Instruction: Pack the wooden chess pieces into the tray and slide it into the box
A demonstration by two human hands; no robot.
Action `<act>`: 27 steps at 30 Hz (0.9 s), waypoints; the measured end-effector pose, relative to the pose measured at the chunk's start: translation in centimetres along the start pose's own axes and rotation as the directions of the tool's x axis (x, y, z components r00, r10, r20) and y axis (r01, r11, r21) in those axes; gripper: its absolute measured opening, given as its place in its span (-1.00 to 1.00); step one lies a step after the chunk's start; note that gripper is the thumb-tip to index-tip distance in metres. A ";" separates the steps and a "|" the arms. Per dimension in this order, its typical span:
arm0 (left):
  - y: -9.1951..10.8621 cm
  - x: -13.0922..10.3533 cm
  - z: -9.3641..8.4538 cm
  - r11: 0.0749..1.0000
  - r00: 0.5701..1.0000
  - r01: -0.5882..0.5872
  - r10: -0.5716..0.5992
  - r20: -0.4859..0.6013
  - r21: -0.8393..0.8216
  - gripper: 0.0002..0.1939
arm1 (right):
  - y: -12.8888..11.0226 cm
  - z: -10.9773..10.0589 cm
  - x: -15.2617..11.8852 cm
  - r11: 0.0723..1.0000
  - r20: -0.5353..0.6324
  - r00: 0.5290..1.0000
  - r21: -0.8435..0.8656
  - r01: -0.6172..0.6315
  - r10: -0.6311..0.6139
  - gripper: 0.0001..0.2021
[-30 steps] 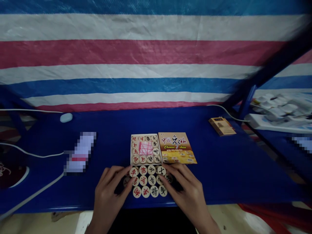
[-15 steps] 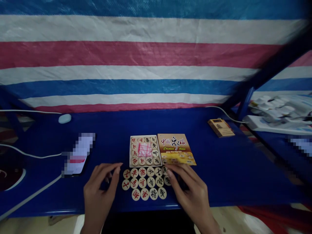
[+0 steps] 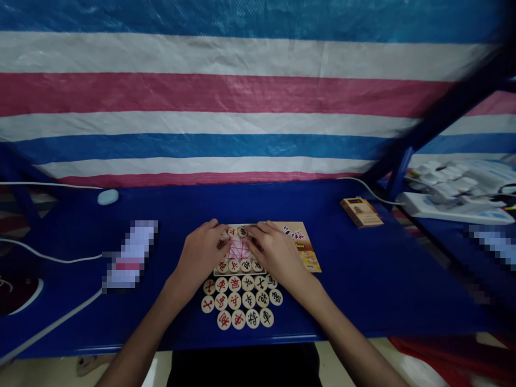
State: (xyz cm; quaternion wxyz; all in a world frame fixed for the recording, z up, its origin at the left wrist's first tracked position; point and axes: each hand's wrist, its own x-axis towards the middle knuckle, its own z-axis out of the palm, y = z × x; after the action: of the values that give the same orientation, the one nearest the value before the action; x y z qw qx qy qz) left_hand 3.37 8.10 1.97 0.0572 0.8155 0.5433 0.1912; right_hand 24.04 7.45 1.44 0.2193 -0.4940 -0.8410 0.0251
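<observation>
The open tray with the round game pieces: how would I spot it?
On the blue table, look between the person's two hands. The shallow tray there has discs round its edge and red lines in its middle, unlike the loose discs lying nearer the person.

Box tray point(image 3: 238, 250) lies mid-table point(image 3: 363, 290), pieces ringed inside its rim. Left hand point(image 3: 200, 253) rests on tray's left side, right hand point(image 3: 271, 253) on its right side and over the box lid point(image 3: 308, 250), which lies just right of tray. Loose chess pieces point(image 3: 240, 301) in rows before tray, near table edge. Phone point(image 3: 131, 252) well left; small box point(image 3: 361, 212) far right, behind; mouse point(image 3: 107, 196) back left.
</observation>
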 end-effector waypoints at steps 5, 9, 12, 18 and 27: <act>-0.7 -0.3 0.2 0.998 0.999 -0.015 0.018 0.039 -0.063 -0.85 | 0.1 0.5 -0.7 1.000 -0.007 1.000 -0.007 0.007 -0.007 -0.78; -0.6 -0.3 0.2 0.995 0.998 -0.018 0.023 0.051 -0.099 -0.80 | 0.1 0.8 -0.7 1.000 -0.003 1.000 -0.007 0.025 -0.025 -0.79; -0.5 -0.2 0.2 0.993 0.999 -0.019 0.025 0.046 -0.116 -0.83 | 0.0 0.8 -0.6 1.000 -0.010 1.000 -0.007 0.029 -0.030 -0.80; -0.5 -0.5 -1.0 0.945 0.998 -0.061 0.058 -0.019 -0.322 -0.82 | -0.5 -0.1 -1.3 0.997 -0.060 0.998 0.076 0.001 0.003 -0.78; 0.7 -5.3 -1.2 0.834 0.984 -0.105 0.008 -0.178 -0.541 -0.72 | -2.7 -0.7 -4.6 0.912 -0.214 0.976 0.406 0.057 0.035 -0.67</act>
State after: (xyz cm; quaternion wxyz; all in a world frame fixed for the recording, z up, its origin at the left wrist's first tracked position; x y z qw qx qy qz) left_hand 1.74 2.84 1.98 0.2365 0.7615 0.4441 0.4086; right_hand 24.02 2.07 1.14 0.4085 -0.4320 -0.7907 0.1458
